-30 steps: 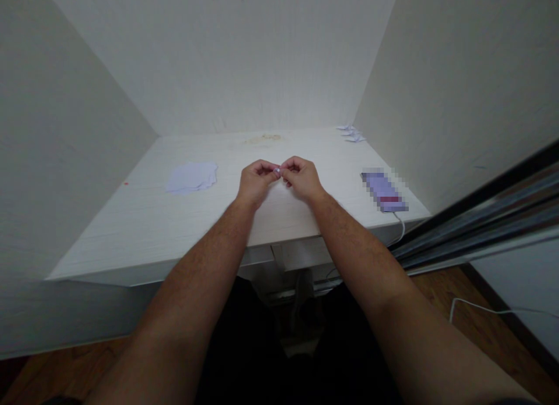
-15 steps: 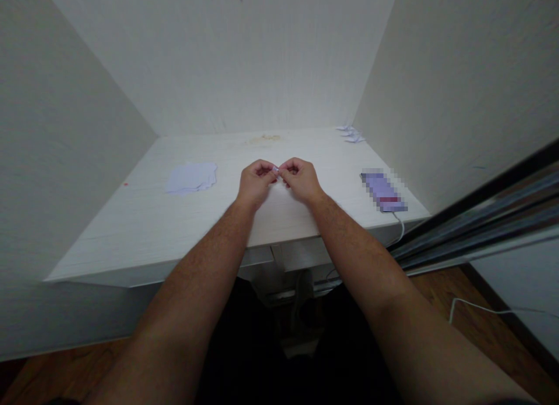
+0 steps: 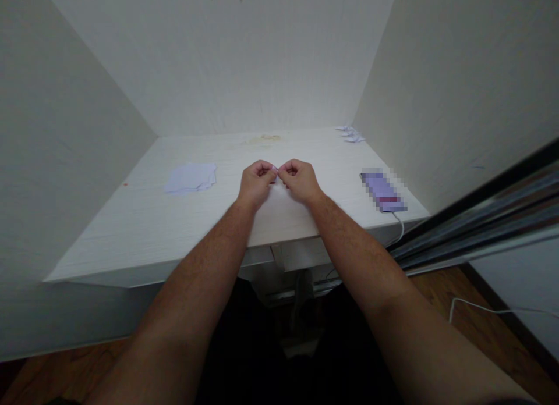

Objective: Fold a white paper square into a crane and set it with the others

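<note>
My left hand (image 3: pixel 257 181) and my right hand (image 3: pixel 299 179) meet over the middle of the white desk (image 3: pixel 144 230). Between their thumbs and forefingers they pinch a small folded piece of white paper (image 3: pixel 275 171), mostly covered by the fingertips. Off to the left lies a loose stack of white paper sheets (image 3: pixel 190 178). At the back right corner sit several small folded paper pieces (image 3: pixel 351 134) with pointed ends.
A phone (image 3: pixel 382 191), blurred out, lies at the right with a white cable (image 3: pixel 399 227) hanging over the desk's front edge. Walls rise behind and on both sides. Drawers (image 3: pixel 303 253) are under the desktop.
The fingertips have shifted slightly around the small paper, which shows less now. Both hands stay in nearly the same place.
</note>
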A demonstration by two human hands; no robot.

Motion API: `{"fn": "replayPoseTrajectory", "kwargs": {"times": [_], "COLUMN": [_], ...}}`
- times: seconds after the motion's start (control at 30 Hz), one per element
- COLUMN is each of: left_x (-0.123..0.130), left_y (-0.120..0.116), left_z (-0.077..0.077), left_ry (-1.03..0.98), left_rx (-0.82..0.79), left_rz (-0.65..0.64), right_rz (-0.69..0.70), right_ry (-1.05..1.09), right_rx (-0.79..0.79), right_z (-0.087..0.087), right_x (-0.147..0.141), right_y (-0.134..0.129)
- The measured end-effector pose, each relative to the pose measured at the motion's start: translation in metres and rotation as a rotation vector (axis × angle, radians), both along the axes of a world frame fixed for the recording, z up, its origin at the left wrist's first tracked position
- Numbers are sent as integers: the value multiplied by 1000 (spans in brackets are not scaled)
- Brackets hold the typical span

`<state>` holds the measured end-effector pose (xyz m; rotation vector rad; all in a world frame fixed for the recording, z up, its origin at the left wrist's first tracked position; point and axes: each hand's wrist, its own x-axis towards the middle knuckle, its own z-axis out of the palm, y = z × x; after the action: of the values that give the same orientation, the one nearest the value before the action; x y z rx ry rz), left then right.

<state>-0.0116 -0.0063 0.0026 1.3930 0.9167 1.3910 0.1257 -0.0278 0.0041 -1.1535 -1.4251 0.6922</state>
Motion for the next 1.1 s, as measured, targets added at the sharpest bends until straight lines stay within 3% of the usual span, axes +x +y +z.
{"fn": "replayPoseTrajectory", "kwargs": {"times": [0.53,1.1], "left_x": [-2,0], "left_y": [3,-4], "left_z": [-4,4], "left_ry": [-55,-130], "left_rx": [-40,-32], "left_rz": [-24,-48], "right_rz": [-11,65], "right_ry": [-57,231], "right_rx": [-21,-132], "right_z": [-1,10], "right_x": [0,-2], "right_y": [1,-4]}}
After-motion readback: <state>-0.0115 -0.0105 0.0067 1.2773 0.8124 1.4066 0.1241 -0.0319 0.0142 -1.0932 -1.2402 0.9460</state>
